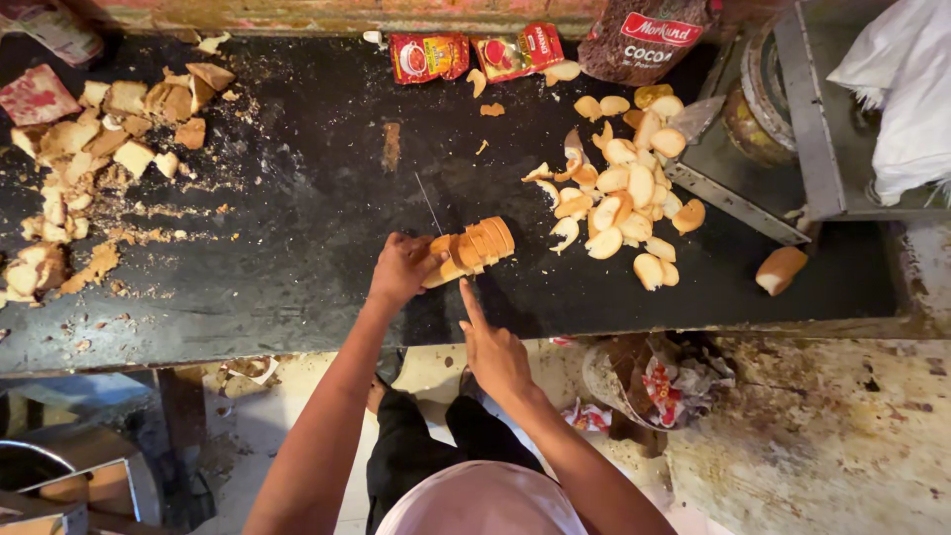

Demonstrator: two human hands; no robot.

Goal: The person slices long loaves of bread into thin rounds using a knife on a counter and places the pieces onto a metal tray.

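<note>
A small golden loaf (pixel 477 247), partly cut into thin slices, lies on the dark worktop (pixel 297 228) near its front edge. My left hand (pixel 400 269) grips the uncut left end of the loaf. Just below it, my right hand (pixel 492 349) is closed on a knife with the forefinger stretched along its back. The thin blade (pixel 429 205) shows edge-on and runs across the loaf and beyond it. A heap of cut slices (pixel 622 188) lies to the right of the loaf.
One whole roll (pixel 781 269) sits at the worktop's right end. Torn bread pieces and crumbs (pixel 99 139) cover the left side. Two red packets (pixel 466 54) and a brown bag (pixel 644 40) stand at the back. A metal frame with a round tin (pixel 758 104) is at right.
</note>
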